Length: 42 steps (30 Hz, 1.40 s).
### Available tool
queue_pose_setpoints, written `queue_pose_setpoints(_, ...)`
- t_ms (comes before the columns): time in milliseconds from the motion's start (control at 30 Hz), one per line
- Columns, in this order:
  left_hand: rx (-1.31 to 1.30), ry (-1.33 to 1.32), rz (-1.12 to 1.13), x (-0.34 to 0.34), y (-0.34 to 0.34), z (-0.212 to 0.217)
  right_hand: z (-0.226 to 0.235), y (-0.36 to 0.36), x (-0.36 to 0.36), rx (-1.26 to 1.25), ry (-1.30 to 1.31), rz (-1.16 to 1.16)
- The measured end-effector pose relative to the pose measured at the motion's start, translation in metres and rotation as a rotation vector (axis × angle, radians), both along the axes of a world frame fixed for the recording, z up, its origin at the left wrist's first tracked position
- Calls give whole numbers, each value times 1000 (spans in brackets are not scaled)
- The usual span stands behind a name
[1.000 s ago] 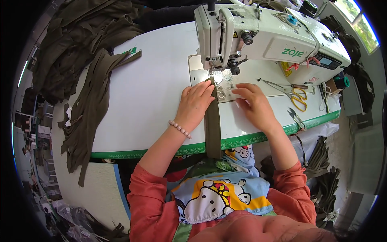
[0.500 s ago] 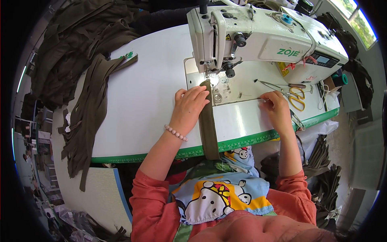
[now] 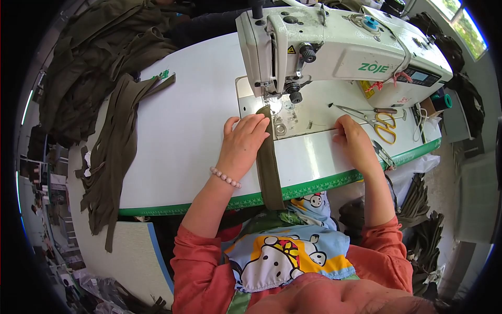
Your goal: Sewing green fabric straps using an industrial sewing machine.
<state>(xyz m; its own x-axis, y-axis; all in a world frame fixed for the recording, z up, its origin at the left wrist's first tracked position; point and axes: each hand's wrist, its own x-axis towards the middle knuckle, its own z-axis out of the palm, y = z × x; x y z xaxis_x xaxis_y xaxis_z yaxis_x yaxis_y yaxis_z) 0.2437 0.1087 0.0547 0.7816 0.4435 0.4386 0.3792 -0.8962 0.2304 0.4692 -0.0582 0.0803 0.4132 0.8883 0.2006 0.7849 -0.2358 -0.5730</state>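
Note:
A long dark olive fabric strip [image 3: 269,175] runs from under the needle area of the white sewing machine [image 3: 334,49] toward me and hangs over the table's front edge. My left hand [image 3: 244,137] lies palm down along the strip's left side, just in front of the needle. Its fingers are stretched out, with the tips on the fabric. To the right, my right hand [image 3: 355,141] rests on the table by the front edge of the metal machine bed [image 3: 314,118]. Its fingers are curled in toward the thumb; whatever may be between them is hidden.
Yellow-handled scissors [image 3: 384,128] and a small screwdriver [image 3: 386,110] lie right of my right hand. More olive strips [image 3: 117,152] drape over the table's left side, beside a large fabric heap [image 3: 99,63]. A green measuring tape [image 3: 209,208] lines the front edge.
The right hand's fingers have curled in more, and that hand has shifted slightly left. The left hand stays on the strip, which has hardly moved. The whole view has shifted a little.

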Motion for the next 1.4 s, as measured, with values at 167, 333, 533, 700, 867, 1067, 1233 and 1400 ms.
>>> queue_pose_setpoints(167,16,21,4,-1,0,2,5,30,-20,97,32,183)
queue_pose_setpoints(333,13,27,2,0,0,6,7,80,-39,271,-105,368)
queue_pose_setpoints(533,13,42,9,1,0,7,-25,101,-42,245,78,367)
queue_pose_setpoints(700,0,28,10,-2,1,6,-27,103,-45,240,121,355)
queue_pose_setpoints(867,-15,14,5,0,2,6,-28,105,-43,240,94,357)
queue_pose_setpoints(1067,-49,47,9,-2,2,5,-23,105,-46,204,128,353)
queue_pose_setpoints(1233,-23,1,4,-2,0,5,-17,104,-49,177,75,348)
queue_pose_setpoints(1400,-25,6,12,0,1,5,-22,110,-46,223,-54,400)
